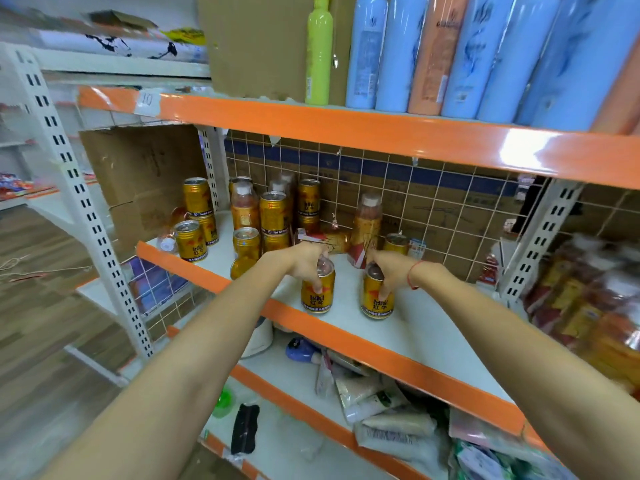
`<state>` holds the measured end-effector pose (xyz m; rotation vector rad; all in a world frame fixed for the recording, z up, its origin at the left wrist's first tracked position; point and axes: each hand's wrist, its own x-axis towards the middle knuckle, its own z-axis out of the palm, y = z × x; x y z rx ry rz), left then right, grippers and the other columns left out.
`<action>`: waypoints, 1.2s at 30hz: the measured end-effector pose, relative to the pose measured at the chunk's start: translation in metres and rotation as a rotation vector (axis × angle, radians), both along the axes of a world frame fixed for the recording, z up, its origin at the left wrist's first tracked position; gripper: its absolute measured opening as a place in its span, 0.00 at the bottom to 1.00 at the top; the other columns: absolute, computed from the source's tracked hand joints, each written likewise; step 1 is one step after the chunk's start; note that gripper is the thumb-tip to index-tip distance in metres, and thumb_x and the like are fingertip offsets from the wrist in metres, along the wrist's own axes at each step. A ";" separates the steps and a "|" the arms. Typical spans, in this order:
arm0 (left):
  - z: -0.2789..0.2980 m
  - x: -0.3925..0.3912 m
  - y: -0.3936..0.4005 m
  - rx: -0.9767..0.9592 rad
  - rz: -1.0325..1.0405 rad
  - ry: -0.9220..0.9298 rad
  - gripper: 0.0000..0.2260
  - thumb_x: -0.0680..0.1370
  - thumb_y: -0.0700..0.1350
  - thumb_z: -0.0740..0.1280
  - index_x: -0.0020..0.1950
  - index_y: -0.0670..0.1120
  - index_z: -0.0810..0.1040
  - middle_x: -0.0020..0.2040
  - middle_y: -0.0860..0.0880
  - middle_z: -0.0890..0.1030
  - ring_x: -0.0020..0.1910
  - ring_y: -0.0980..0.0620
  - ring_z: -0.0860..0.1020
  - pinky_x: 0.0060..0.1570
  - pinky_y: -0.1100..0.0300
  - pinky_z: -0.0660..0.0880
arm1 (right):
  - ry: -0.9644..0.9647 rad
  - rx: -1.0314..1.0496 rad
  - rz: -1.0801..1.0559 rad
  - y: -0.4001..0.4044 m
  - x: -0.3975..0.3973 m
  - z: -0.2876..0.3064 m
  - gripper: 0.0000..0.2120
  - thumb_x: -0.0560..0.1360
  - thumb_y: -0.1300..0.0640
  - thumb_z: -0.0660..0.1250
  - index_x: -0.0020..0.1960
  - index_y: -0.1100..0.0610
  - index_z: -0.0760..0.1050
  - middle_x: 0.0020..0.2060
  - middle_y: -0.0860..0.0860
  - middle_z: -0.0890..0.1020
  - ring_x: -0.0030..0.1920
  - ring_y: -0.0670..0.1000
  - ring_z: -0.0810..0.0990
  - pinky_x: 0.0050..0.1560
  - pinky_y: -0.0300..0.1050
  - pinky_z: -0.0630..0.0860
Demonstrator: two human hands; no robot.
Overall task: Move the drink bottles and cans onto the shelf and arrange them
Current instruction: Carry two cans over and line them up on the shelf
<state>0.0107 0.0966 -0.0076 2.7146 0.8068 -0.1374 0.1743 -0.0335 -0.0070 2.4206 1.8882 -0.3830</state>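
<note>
Cans are gripped one in each hand, both standing upright on the middle shelf [346, 334] close to its orange front edge. The left hand [304, 259] is curled over the top of the left can [318, 289], fingers wrapped down its far side and thumb at the front. The right hand [391, 271] pinches the right can [377, 294] from above in the same way, fingers hooked over the rim and thumb down the label. Both cans appear to be resting on the shelf rather than lifted, though the contact under them cannot be confirmed.

Relative to the left can, the right can stands just beside it to the right, apart by a narrow gap. The stacked cans [273, 213] and a small bottle [244, 207] are grouped behind and to the left of it, toward the rear grid. A taller bottle [367, 223] stands behind and slightly right, with a tipped can [329, 240] lying on its side directly behind.

The long axes of both held cans are vertical, and each grip comes from straight above. The existing group lies nearer the left hand, so a push back and leftward would probably be led by that hand. The tipped can sits in that path and may need righting.
</note>
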 end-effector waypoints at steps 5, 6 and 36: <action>0.009 -0.011 -0.022 0.010 -0.055 -0.008 0.31 0.68 0.45 0.77 0.66 0.45 0.66 0.56 0.49 0.72 0.53 0.50 0.71 0.49 0.56 0.73 | -0.045 0.009 -0.043 -0.030 -0.012 0.001 0.36 0.65 0.58 0.76 0.67 0.55 0.62 0.61 0.54 0.71 0.58 0.56 0.73 0.56 0.50 0.75; 0.011 -0.013 -0.025 0.023 -0.071 -0.008 0.31 0.67 0.46 0.77 0.66 0.45 0.66 0.58 0.48 0.72 0.54 0.49 0.72 0.50 0.55 0.74 | -0.044 0.017 -0.064 -0.037 -0.015 0.002 0.35 0.65 0.58 0.76 0.67 0.56 0.63 0.60 0.54 0.71 0.57 0.56 0.73 0.56 0.52 0.75; -0.008 0.073 -0.319 0.049 -0.744 -0.050 0.33 0.69 0.50 0.76 0.68 0.43 0.67 0.66 0.44 0.72 0.62 0.45 0.72 0.55 0.57 0.70 | -0.087 0.074 -0.830 -0.408 -0.044 -0.023 0.30 0.67 0.59 0.75 0.64 0.59 0.65 0.61 0.57 0.70 0.61 0.58 0.72 0.56 0.50 0.72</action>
